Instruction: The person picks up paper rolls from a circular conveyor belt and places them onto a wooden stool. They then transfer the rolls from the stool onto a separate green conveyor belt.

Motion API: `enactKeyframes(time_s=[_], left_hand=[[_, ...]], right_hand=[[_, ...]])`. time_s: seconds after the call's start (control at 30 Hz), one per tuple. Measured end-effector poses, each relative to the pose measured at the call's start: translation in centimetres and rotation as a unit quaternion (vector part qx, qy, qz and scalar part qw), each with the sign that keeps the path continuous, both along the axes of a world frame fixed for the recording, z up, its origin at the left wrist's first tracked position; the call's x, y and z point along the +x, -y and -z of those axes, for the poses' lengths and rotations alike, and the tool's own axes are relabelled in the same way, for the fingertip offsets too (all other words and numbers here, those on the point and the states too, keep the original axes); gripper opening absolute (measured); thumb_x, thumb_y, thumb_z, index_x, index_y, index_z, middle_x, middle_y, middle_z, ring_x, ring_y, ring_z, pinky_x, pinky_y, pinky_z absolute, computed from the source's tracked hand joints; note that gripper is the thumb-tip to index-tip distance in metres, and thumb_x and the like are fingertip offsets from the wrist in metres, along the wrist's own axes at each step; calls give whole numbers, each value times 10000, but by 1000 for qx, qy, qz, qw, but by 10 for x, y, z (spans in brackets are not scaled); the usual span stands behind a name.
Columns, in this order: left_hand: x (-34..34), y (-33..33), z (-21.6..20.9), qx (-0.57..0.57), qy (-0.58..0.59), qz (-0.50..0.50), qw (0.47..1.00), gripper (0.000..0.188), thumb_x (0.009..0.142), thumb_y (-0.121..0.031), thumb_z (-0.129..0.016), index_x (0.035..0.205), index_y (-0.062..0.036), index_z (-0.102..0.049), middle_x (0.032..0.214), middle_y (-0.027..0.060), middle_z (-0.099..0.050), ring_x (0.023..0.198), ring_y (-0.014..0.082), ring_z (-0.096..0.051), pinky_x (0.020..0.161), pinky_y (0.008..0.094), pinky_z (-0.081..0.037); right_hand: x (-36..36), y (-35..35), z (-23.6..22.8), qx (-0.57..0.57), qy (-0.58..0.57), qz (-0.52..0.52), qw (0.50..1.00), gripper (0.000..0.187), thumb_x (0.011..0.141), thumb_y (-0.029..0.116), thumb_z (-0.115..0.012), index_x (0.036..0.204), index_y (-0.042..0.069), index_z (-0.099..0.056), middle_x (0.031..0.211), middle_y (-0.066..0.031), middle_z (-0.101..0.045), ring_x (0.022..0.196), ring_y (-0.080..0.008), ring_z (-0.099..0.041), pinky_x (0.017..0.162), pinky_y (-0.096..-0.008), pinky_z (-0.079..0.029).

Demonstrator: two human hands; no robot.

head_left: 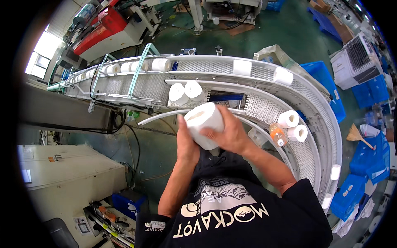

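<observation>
Green floor spreads beneath a workshop, where a metal conveyor curves beyond the fingers and round to their right. Between the two hands, above the near rail, sits one white roll, tilted, its cored end turned up. The right hand grasps it, thumb laid across the near side and fingers wrapped about the right flank. The left hand supports the opposite side, thumb raised along the edge; its other fingers are mostly hidden behind the roll, so how far they curl cannot be told. This two-sided hold probably suits a thing too wide for one palm, sharing its weight and keeping the end face uncovered. Just past the fingertips, a pair of rolls stands side by side on the inner lane, seemingly kept within easy reach. Well to the right of the right fingers, two more rolls rest beside an orange bottle, perhaps put there to stay clear of the hands. Farthest from the fingers, the outer lane carries a line of rolls, its side rails likely stopping them from wandering off.
</observation>
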State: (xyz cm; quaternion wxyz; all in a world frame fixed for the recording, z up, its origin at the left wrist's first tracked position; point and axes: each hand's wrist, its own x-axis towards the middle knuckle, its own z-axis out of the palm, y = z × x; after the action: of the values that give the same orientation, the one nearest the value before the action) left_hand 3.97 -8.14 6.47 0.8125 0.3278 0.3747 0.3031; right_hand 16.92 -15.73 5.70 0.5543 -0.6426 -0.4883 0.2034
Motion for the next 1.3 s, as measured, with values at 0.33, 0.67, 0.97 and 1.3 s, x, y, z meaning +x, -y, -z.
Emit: enactKeyframes(time_s=[0.33,0.67,0.97,1.3], left_hand=[[6,1,-12,34,65,-62,995,525,962,-495,-358,1053,-43,-609,987,95,-670,917,236,-650,827,377,-513],[4,-5,-27,188,39,15,981,354,897,-301,-529,940,32,-642,819,56,-639,763,124,-576,707,281,-455],[26,2,-36,372,-138,-106,912,371,948,-338,-593,986,26,-652,803,135,-668,771,188,-624,726,362,-513],[-4,4,-67,496,-27,6,868,242,879,-212,-625,869,28,-655,746,123,-616,653,191,-587,625,330,-479]], right_hand=[[-10,5,-12,151,110,41,981,652,874,550,-686,1104,-49,-575,932,-196,-625,789,-377,-659,666,-427,-545],[-8,13,-28,216,27,36,975,707,888,627,-626,1042,-63,-599,849,-151,-635,717,-270,-658,615,-358,-513],[2,-3,-42,119,-88,97,984,451,979,388,-490,1134,-26,-578,991,-145,-649,898,-212,-616,798,-346,-478],[-5,2,-58,217,-54,23,974,405,931,324,-450,876,-46,-604,751,-140,-614,663,-193,-565,613,-328,-424]])
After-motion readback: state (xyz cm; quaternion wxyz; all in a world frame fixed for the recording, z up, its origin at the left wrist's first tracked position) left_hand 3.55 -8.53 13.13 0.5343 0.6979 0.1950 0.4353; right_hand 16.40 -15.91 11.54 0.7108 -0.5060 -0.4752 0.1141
